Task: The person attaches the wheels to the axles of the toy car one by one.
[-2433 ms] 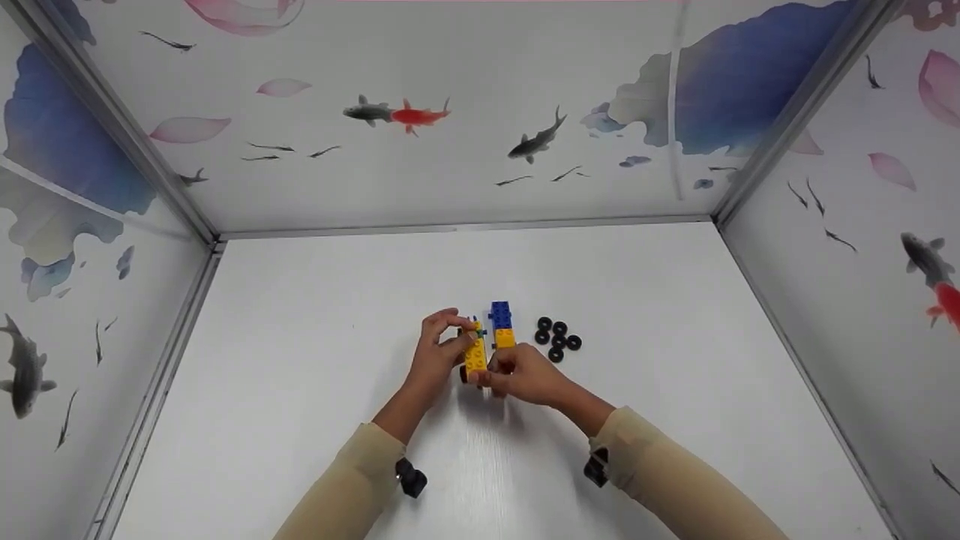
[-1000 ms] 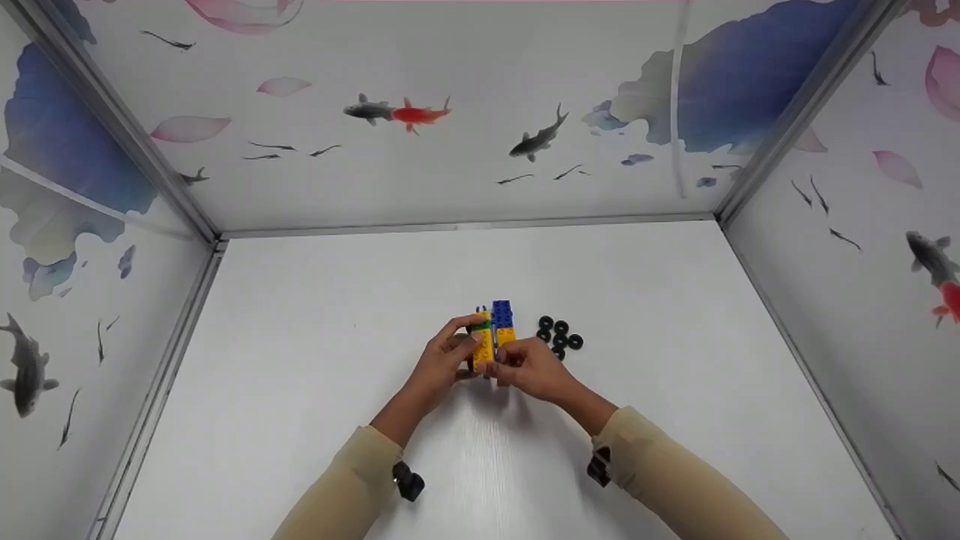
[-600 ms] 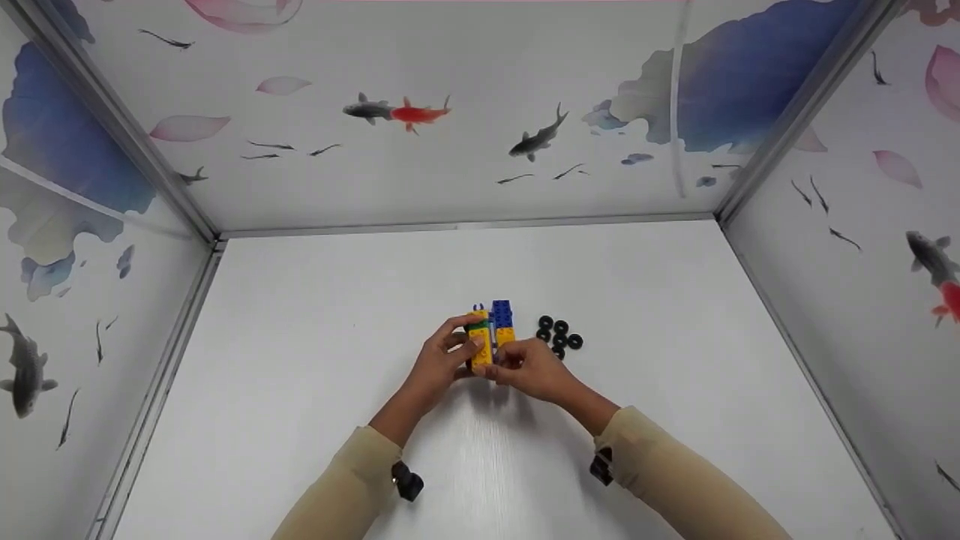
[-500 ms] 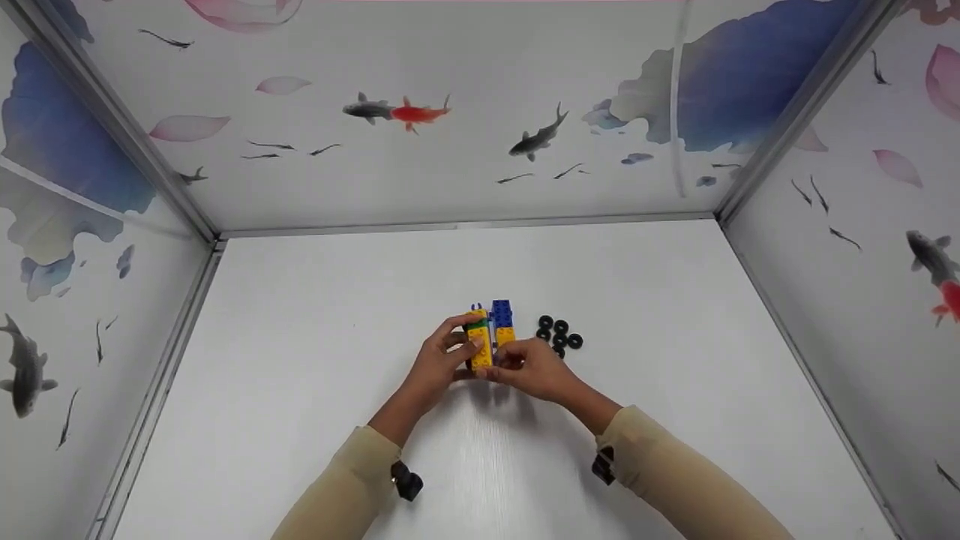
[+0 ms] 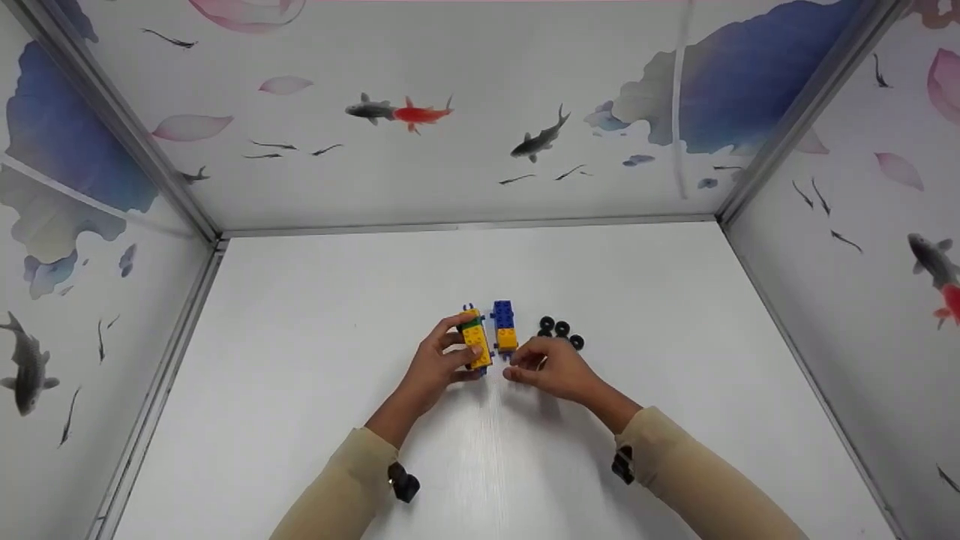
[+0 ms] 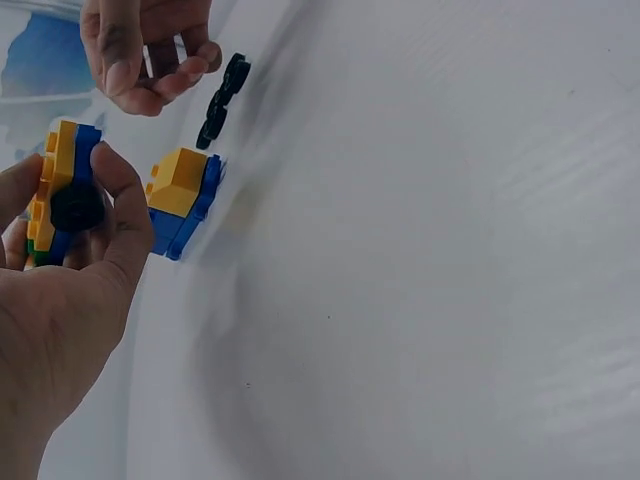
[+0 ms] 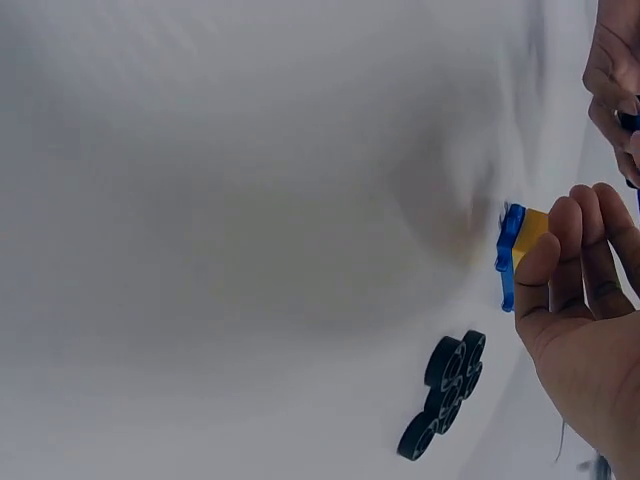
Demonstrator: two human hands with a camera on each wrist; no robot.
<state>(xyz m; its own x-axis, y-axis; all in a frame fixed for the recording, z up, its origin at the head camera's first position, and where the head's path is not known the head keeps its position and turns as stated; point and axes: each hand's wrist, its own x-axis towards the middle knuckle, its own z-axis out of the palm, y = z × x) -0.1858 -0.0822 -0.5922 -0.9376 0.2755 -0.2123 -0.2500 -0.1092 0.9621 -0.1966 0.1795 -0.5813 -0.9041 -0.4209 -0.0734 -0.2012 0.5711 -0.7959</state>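
My left hand [image 5: 432, 363] holds a toy car [image 5: 478, 346] of yellow and green building blocks on a blue base, between thumb and fingers. A black wheel [image 6: 76, 208] sits on its left side; blue axle pegs stick out bare on its right. Just right of it, a second block car [image 5: 504, 316], blue and yellow on a blue base, stands on the table. Close beside that car's near end is my right hand [image 5: 561, 369], with fingers loosely bent, thumb apart from them and nothing between them.
Several loose black wheels [image 5: 562, 328] lie to the right of the second car, partly hidden behind my right hand in the head view. The white table [image 5: 337, 300] is enclosed by patterned walls [image 5: 465, 172] at the back and sides.
My right hand has let go of the held car's near end and drawn away to the right. The held car has shifted slightly left and tilted, widening its gap from the second car.
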